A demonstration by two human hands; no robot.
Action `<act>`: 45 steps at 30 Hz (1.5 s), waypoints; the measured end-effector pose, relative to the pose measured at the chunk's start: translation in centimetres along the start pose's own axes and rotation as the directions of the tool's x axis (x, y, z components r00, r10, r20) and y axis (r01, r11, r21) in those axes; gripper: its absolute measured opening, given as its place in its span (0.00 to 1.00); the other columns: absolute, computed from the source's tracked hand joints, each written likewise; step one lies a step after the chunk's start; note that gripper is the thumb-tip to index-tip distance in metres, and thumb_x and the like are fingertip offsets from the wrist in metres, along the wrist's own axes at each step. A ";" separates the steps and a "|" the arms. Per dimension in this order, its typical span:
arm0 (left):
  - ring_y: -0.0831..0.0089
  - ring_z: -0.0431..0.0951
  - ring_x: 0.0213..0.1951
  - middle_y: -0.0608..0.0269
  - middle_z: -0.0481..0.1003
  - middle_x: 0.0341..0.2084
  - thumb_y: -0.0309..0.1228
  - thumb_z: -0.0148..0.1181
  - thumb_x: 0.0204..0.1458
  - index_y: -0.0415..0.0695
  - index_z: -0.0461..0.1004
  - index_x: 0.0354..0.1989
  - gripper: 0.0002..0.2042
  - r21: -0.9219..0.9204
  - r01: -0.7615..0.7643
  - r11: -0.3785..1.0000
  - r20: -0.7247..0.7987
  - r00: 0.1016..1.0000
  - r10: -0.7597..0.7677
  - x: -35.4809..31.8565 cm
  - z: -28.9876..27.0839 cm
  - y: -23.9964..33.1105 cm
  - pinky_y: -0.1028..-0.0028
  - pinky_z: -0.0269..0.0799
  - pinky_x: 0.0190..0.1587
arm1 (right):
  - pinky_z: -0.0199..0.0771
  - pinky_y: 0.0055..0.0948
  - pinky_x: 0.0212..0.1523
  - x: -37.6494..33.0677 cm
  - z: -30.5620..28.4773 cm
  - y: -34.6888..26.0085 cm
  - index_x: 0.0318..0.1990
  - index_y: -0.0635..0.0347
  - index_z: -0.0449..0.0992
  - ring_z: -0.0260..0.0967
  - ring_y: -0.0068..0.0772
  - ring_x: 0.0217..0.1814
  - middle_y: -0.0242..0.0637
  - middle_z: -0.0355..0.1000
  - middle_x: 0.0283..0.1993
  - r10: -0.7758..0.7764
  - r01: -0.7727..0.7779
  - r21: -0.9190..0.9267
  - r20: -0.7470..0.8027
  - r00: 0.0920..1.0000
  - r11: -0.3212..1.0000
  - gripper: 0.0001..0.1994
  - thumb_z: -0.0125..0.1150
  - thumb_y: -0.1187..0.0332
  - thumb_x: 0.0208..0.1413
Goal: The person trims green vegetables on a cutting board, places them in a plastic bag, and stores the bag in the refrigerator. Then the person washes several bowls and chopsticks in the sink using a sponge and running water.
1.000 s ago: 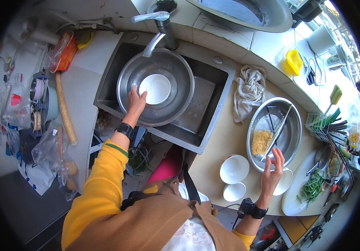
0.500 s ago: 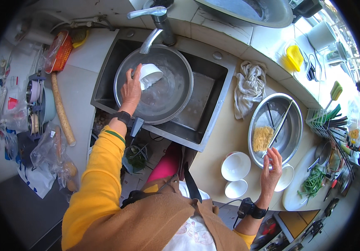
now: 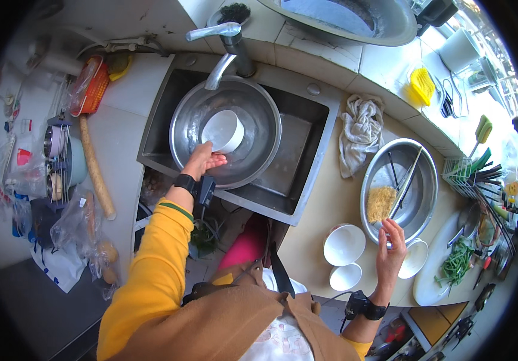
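Note:
My left hand (image 3: 203,161) is at the near side of a white bowl (image 3: 230,133), its thumb at the edge and its fingers against the wall. The bowl tilts inside a round metal basin (image 3: 276,141) with water in it, standing in the sink under the faucet (image 3: 220,71). On the right, my right hand (image 3: 391,243) pinches the near end of pale chopsticks (image 3: 408,177) at the rim of an oval metal basin (image 3: 434,180). That basin also holds dark sticks and a yellow scrubbing pad (image 3: 381,203). White bowls (image 3: 344,245) stand beside my right hand.
A crumpled cloth (image 3: 360,135) lies right of the sink (image 3: 307,204). Cut greens (image 3: 456,265) rest on a white board at the far right. Left of the sink are a wooden rolling pin (image 3: 96,171), an orange basket (image 3: 88,87) and plastic bags (image 3: 75,225).
The white bowl has turned and shifted slightly down in the basin. My left hand has moved from its upper left to its near side. My right hand stays at the oval basin's rim.

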State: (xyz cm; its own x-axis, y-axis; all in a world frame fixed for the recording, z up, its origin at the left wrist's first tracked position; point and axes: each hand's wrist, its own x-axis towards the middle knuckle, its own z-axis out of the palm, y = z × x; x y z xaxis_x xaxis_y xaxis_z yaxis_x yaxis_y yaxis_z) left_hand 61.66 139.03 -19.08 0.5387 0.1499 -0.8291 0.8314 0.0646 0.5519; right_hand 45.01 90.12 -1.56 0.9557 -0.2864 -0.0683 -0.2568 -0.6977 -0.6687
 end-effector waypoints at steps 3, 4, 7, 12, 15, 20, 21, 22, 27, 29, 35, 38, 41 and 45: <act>0.64 0.82 0.34 0.46 0.79 0.34 0.44 0.36 0.66 0.29 0.70 0.45 0.26 -0.052 -0.004 0.999 0.158 0.987 0.012 1.4 1.3 -0.5 0.71 0.80 0.41 | 0.77 0.28 0.40 0.0 -0.1 -0.4 0.48 0.63 0.78 0.76 0.34 0.42 0.44 0.74 0.51 -0.022 0.021 0.025 0.028 0.999 0.999 0.10 0.59 0.74 0.59; 0.64 0.82 0.34 0.46 0.78 0.35 0.42 0.40 0.65 0.31 0.70 0.46 0.22 -0.143 0.049 0.989 0.233 0.972 -0.015 1.7 1.7 -0.6 0.72 0.80 0.40 | 0.77 0.28 0.40 -0.1 -0.2 -0.7 0.48 0.63 0.78 0.75 0.34 0.41 0.44 0.74 0.51 -0.027 0.027 0.017 0.030 0.999 0.999 0.10 0.59 0.75 0.59; 0.65 0.81 0.37 0.50 0.78 0.37 0.33 0.50 0.62 0.34 0.69 0.49 0.14 -0.364 0.027 0.931 0.240 0.969 0.066 2.7 3.9 -0.4 0.74 0.80 0.41 | 0.76 0.28 0.40 -0.2 -0.4 -1.3 0.47 0.64 0.78 0.76 0.34 0.40 0.45 0.74 0.49 0.008 -0.009 0.044 0.023 1.000 0.999 0.10 0.60 0.75 0.58; 0.54 0.79 0.43 0.40 0.74 0.44 0.29 0.46 0.61 0.29 0.63 0.55 0.18 -0.033 -0.374 0.927 -0.300 0.888 0.348 3.0 5.8 1.0 0.67 0.82 0.39 | 0.77 0.29 0.40 -0.7 -0.9 -1.5 0.47 0.64 0.78 0.76 0.37 0.42 0.45 0.75 0.50 -0.006 0.006 0.057 0.002 1.000 0.998 0.11 0.61 0.76 0.57; 0.37 0.72 0.48 0.40 0.70 0.49 0.25 0.53 0.55 0.38 0.60 0.58 0.21 0.794 -0.360 0.490 -0.247 0.546 0.800 1.9 4.2 2.1 0.53 0.68 0.53 | 0.77 0.29 0.40 -1.2 -1.3 -1.3 0.47 0.64 0.78 0.76 0.37 0.43 0.45 0.75 0.50 -0.016 0.016 0.024 -0.027 1.000 1.000 0.11 0.60 0.76 0.57; 0.40 0.75 0.47 0.38 0.65 0.54 0.22 0.51 0.55 0.38 0.60 0.57 0.21 0.927 -0.325 0.189 0.004 0.511 0.860 -0.9 2.1 3.3 0.54 0.76 0.44 | 0.74 0.28 0.43 -2.1 -1.6 -0.6 0.47 0.62 0.79 0.74 0.34 0.45 0.42 0.75 0.49 0.055 -0.054 0.052 -0.024 0.998 0.997 0.10 0.58 0.76 0.59; 0.42 0.76 0.45 0.38 0.66 0.54 0.23 0.49 0.56 0.36 0.60 0.57 0.20 0.864 -0.319 0.391 -0.094 0.659 0.747 -1.2 2.0 3.5 0.56 0.78 0.41 | 0.74 0.28 0.43 -2.2 -1.7 -0.5 0.47 0.62 0.79 0.74 0.33 0.45 0.42 0.75 0.49 0.049 -0.048 0.051 -0.025 0.998 0.998 0.10 0.58 0.76 0.59; 0.44 0.77 0.44 0.38 0.67 0.54 0.23 0.48 0.56 0.34 0.60 0.57 0.19 0.763 -0.271 0.587 -0.180 0.783 0.596 -1.3 2.0 3.6 0.59 0.79 0.38 | 0.74 0.28 0.43 -2.2 -1.7 -0.4 0.47 0.63 0.78 0.74 0.33 0.45 0.42 0.75 0.49 0.044 -0.043 0.050 -0.026 0.999 0.998 0.10 0.58 0.76 0.59; 0.65 0.81 0.30 0.46 0.79 0.36 0.30 0.41 0.62 0.26 0.67 0.50 0.18 -0.103 0.088 0.991 0.163 0.984 -0.070 -1.3 1.2 2.1 0.75 0.80 0.29 | 0.76 0.29 0.41 -2.6 -1.8 0.2 0.48 0.63 0.78 0.75 0.33 0.38 0.44 0.75 0.46 0.012 -0.009 0.055 -0.041 0.999 0.998 0.11 0.60 0.76 0.57; 0.69 0.81 0.29 0.50 0.79 0.30 0.36 0.41 0.64 0.31 0.72 0.45 0.19 -0.173 0.132 0.976 0.225 0.970 -0.092 -0.6 1.8 0.9 0.79 0.79 0.29 | 0.76 0.28 0.41 -2.8 -1.8 0.3 0.48 0.62 0.78 0.74 0.31 0.37 0.43 0.75 0.45 0.022 -0.020 0.054 -0.035 0.999 0.998 0.11 0.61 0.76 0.57; 0.67 0.82 0.33 0.54 0.80 0.30 0.42 0.39 0.66 0.35 0.73 0.43 0.21 -0.363 0.081 0.928 0.212 0.977 -0.002 2.0 4.9 -0.5 0.75 0.79 0.36 | 0.74 0.26 0.39 -3.2 -1.6 0.9 0.45 0.64 0.79 0.73 0.29 0.36 0.39 0.75 0.39 0.041 -0.039 0.038 -0.052 0.998 0.999 0.09 0.61 0.77 0.57; 0.64 0.81 0.38 0.50 0.78 0.37 0.34 0.46 0.63 0.34 0.70 0.46 0.14 -0.613 0.103 0.783 0.209 0.977 0.035 3.7 5.6 -1.1 0.71 0.80 0.40 | 0.74 0.23 0.35 -3.2 -1.2 1.8 0.41 0.65 0.79 0.72 0.25 0.33 0.36 0.74 0.35 0.049 -0.041 0.079 -0.106 0.993 0.996 0.06 0.62 0.76 0.57; 0.56 0.79 0.45 0.44 0.74 0.44 0.26 0.50 0.60 0.30 0.65 0.52 0.14 -0.686 -0.082 0.723 0.126 0.965 0.229 4.7 4.9 -1.9 0.66 0.78 0.49 | 0.72 0.21 0.28 -3.3 -0.9 2.9 0.37 0.65 0.79 0.71 0.22 0.29 0.34 0.73 0.32 0.234 -0.211 0.202 -0.097 0.967 0.956 0.04 0.65 0.75 0.55; 0.53 0.75 0.51 0.46 0.70 0.52 0.27 0.48 0.61 0.27 0.58 0.60 0.21 -0.487 -0.376 0.788 -0.052 0.913 0.404 3.9 2.9 -1.9 0.64 0.75 0.55 | 0.68 0.22 0.19 -2.1 -0.2 4.9 0.34 0.64 0.79 0.70 0.19 0.25 0.33 0.73 0.26 0.401 -0.349 0.301 -0.127 0.907 0.887 0.07 0.65 0.69 0.57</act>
State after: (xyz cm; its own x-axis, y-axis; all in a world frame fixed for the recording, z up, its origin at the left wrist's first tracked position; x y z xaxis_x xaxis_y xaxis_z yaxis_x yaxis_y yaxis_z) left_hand 62.61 136.64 -23.61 0.8207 0.2142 -0.5296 0.3863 0.4748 0.7908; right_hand 41.68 87.17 -4.52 0.7459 -0.6230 -0.2355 -0.5186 -0.3214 -0.7923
